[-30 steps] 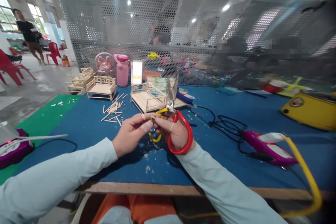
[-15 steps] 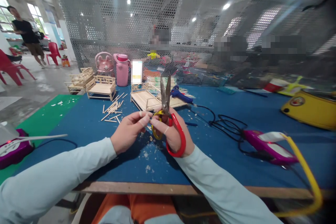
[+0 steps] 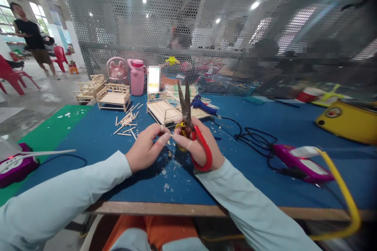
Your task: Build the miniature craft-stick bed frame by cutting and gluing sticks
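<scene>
My left hand (image 3: 147,146) is closed in a pinch on one end of a small pale wooden stick (image 3: 171,135). The stick's other end meets the thumb and fingertip of my right hand (image 3: 210,145). That same hand grips scissors (image 3: 185,106) with one red and one yellow handle, their metal blades pointing up and slightly parted. Beyond the hands stands a miniature bench (image 3: 161,110) made of thin wooden sticks, partly covered by the scissors and fingers. Loose sticks (image 3: 127,119) lie left of it.
A blue glue gun (image 3: 203,106) lies behind the scissors, its black cord running right to a purple power strip (image 3: 303,164). More stick furniture (image 3: 113,98), a pink jug (image 3: 137,78) and a yellow container (image 3: 347,121) stand farther back. A person (image 3: 32,37) is at far left.
My right hand has shifted slightly right with the scissors, whose blades have tilted left. The stick between the hands now shows more clearly. The person at left has moved a little.
</scene>
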A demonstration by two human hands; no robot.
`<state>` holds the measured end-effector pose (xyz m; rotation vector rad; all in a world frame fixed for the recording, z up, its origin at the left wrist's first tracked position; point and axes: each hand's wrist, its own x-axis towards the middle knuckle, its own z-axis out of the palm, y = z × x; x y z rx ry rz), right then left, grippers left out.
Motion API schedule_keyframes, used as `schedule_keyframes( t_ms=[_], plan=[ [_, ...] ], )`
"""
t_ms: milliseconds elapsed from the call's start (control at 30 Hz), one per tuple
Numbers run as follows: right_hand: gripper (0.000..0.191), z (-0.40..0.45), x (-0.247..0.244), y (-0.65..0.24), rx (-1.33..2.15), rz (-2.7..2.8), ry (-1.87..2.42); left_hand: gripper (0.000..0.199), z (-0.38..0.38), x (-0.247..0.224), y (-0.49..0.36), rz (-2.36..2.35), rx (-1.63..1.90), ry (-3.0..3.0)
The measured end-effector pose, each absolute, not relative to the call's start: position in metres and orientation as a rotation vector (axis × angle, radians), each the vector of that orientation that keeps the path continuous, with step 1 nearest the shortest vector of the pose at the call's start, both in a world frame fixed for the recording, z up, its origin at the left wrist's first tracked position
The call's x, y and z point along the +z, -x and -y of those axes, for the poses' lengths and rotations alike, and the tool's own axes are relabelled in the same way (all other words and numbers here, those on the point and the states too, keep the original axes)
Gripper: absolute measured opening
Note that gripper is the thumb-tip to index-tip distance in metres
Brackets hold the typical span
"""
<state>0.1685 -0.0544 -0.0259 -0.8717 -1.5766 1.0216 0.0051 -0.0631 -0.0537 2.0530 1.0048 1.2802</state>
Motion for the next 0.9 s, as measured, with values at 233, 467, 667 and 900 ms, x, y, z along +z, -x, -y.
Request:
schedule_keyframes(
  t_ms=[233,467,667,900],
  plan=[
    [0.029,0.056,-0.029,-0.165,0.931,1.593,0.861,0.026,0.062,-0.051,-0.006,-0.977,1.11,-1.968],
    [0.026,0.058,-0.032,-0.165,0.892,1.608,0.8,0.045,0.058,-0.052,-0.011,-0.832,0.969,-1.427],
    [0.028,0.059,-0.034,-0.161,0.897,1.554,0.823,0.05,0.06,-0.05,-0.015,-0.807,1.021,-1.353],
    [0.037,0.064,-0.038,-0.156,1.089,1.487,0.866,0.049,0.058,-0.049,-0.009,-0.911,1.248,-1.486]
  ],
)
